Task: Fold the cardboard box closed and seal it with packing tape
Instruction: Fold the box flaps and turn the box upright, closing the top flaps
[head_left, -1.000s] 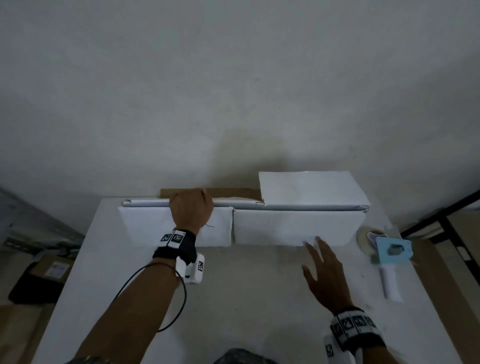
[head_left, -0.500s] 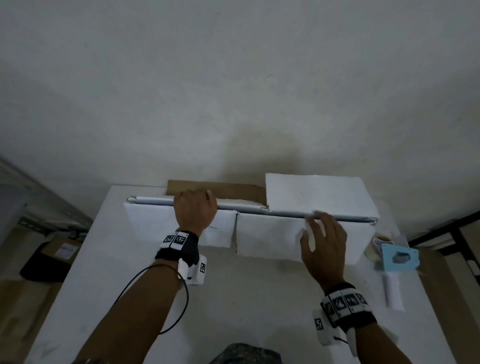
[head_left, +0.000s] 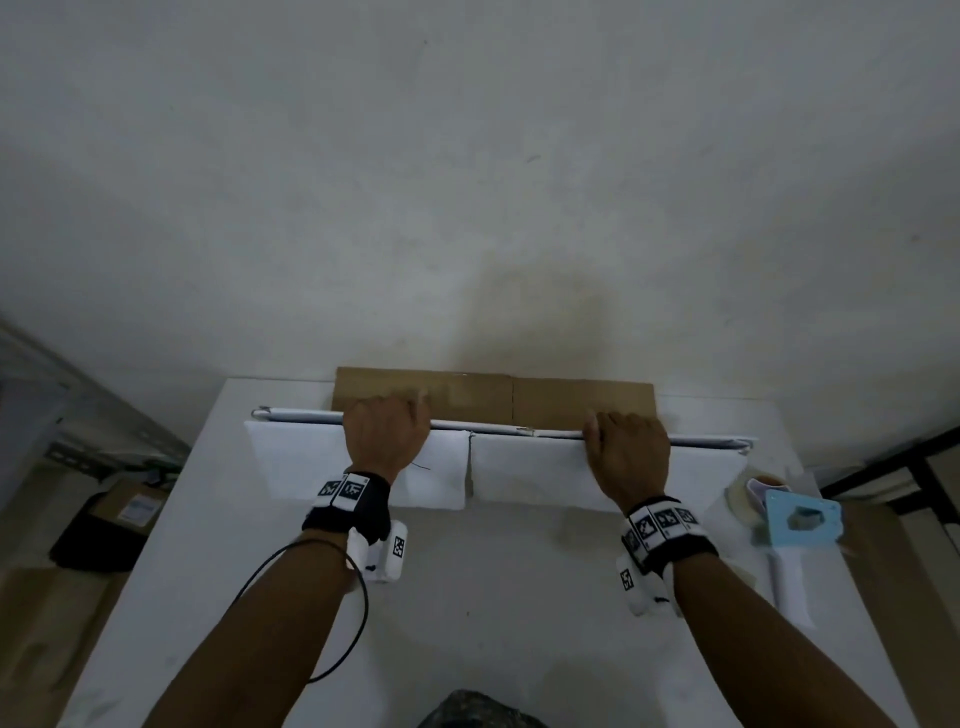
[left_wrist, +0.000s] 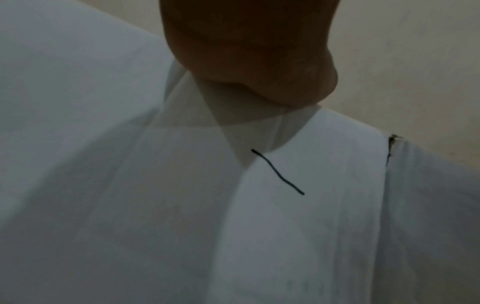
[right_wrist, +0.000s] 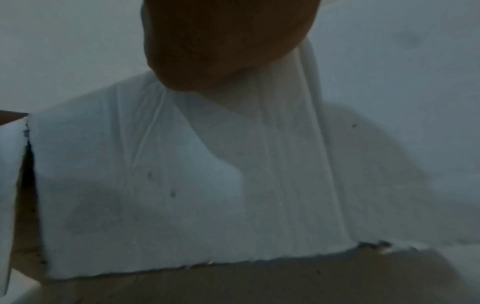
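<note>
On the floor at far left sits a brown carton (head_left: 132, 512) with a white label too small to read. On the white table (head_left: 467, 597) the box (head_left: 358, 467) lies flattened, its long axis running left to right along the far edge, with white flaps facing the person and brown panels (head_left: 493, 397) showing behind the upper rim.

The left hand (head_left: 387, 434) is at the box's left half. Its fingers curl over the top rim and grip it, knuckles toward the head camera; the left wrist view shows only the heel of the hand (left_wrist: 249, 51) against the white flap, so the fingertips are hidden. A short black pen stroke (left_wrist: 276, 171) marks that flap just below the hand; it spells nothing.

A slit (head_left: 470, 462) divides the two near flaps about midway between the hands.

The right hand (head_left: 628, 449) grips the same rim on the right half, fingers hooked over the edge. Both hands are equally near the box and both hold it from the near side, so the rim lies straight ahead of the fingers. I judge that opening the box out means pulling this rim toward the person.

Far right, near the box's end, lies the tape gun (head_left: 792, 540), its white handle pointing toward the person. The right hand is the nearer one to it. No brand shows.
</note>
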